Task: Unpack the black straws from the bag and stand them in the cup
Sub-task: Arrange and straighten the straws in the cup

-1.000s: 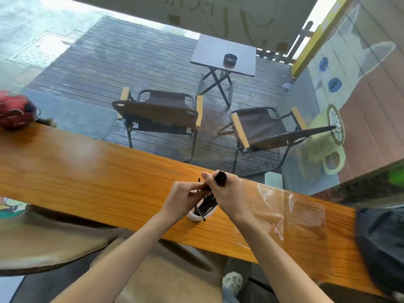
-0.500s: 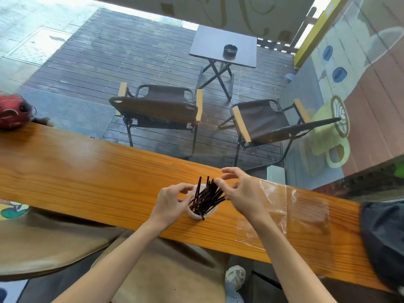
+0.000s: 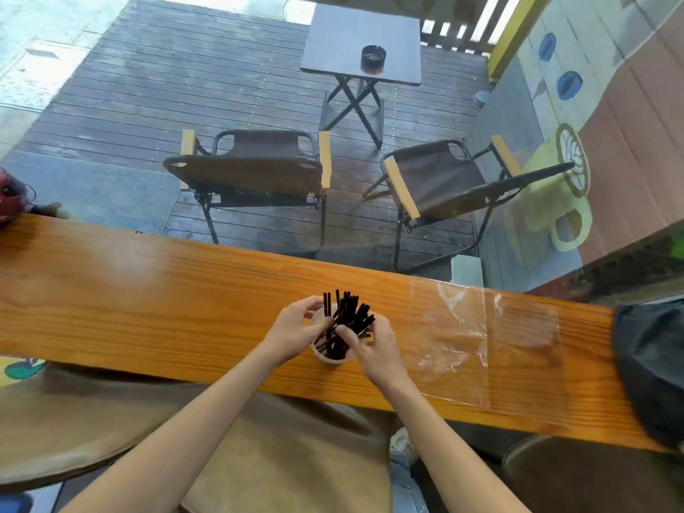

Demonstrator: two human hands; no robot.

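Both our hands worked at the cup [image 3: 330, 355] on the bench [image 3: 148, 290]: our left hand [image 3: 296, 333], at its nine o'clock, pinched one of the black straws [image 3: 348, 314], our right hand [image 3: 370, 346], at four o'clock, gripped several. They stood fanned in the cup. At three o'clock the clear bag [image 3: 481, 338] lay flat.

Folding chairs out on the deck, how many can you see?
2. One folding chair stands beyond the counter on the left, the other chair to its right, nearer the painted wall. Others may sit outside the frame.
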